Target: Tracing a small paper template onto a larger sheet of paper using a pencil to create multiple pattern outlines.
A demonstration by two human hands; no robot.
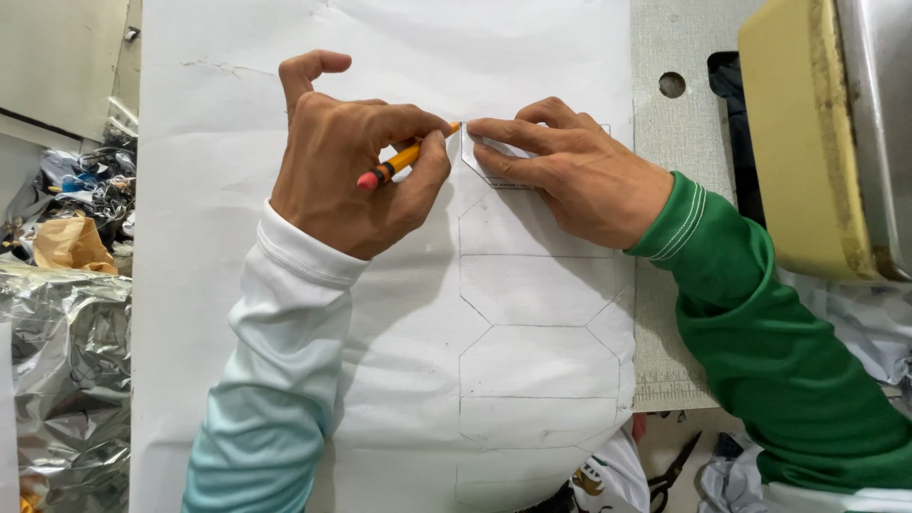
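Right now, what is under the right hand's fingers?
The right hand presses a small white template flat on the white fabric; the left hand traces its edge with a pencil. Most of the template is covered.

We can't see the pencil (404,161) lead – the tip sits tucked between the left hand's (351,176) fingertips and the right hand (570,176). Most of the paper template (494,157) is under the right hand's fingers; only one corner edge shows. The white fabric (380,57) runs off the top and bottom edges, so its full extent is unknown. The lowest traced outline (513,475) is cut by the bottom edge. Scissors (674,470) at the bottom are partly covered by cloth – only the handles and part of the blades are visible. The sewing machine (826,133) is cropped at the right edge. The scrap pile (85,190) at left is too cluttered to itemise.
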